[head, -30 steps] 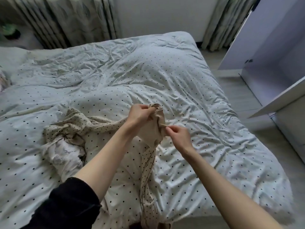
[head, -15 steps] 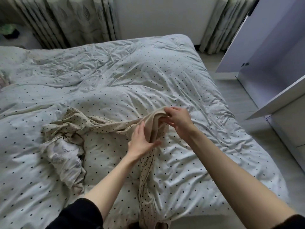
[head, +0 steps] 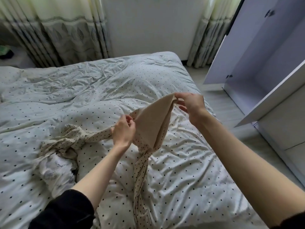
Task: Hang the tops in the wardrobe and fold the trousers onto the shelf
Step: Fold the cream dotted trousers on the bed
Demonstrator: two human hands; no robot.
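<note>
Nearest the viewer, one leg of the beige dotted trousers trails down over the near edge of the bed, its lower end running out of view. The fabric hangs in a narrow, slack rope, which suggests a thin, light, soft cloth with no stiffness of its own; it should drape wherever it is unsupported and may slide a little on the smooth duvet.

Midway, the left hand pinches one side of the waist opening, fingers curled onto the cloth. The plain inner face of the garment is stretched as a taut panel between the two hands, lifted clear of the bed. The other leg lies bunched to the left, reaching a crumpled pale garment that rests on the duvet; whether the two are tangled cannot be told.

Further off, the right hand holds the opposite corner of the waist between thumb and forefinger, the remaining fingers loosely spread and holding nothing.

Judged from this, the waistband is the best hold: it is probably the firmest edge, and a two-point pinch there lets the legs fall straight for folding. A single-hand hold would likely let the cloth collapse.

Beyond the bed stand the curtains and, at right, the open wardrobe with its bare shelf.
</note>
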